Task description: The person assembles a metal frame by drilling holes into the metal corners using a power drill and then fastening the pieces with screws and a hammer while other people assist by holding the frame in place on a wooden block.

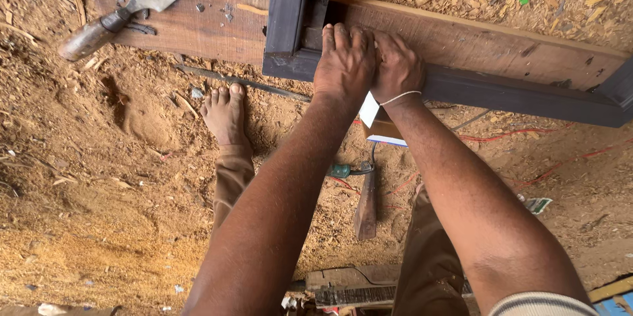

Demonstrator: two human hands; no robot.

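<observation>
Head view shows both hands, left hand [344, 60] flat and right hand [395, 69] curled, pressing on the dark frame [461, 88] beside the plank [211, 19], likely seating a joint, needing firm, even pressure.

The left hand [343, 62] covers part of the right hand [395, 65], hiding whatever lies beneath them; the dark frame [290, 6] (upper end) is cut off by the top edge.
</observation>
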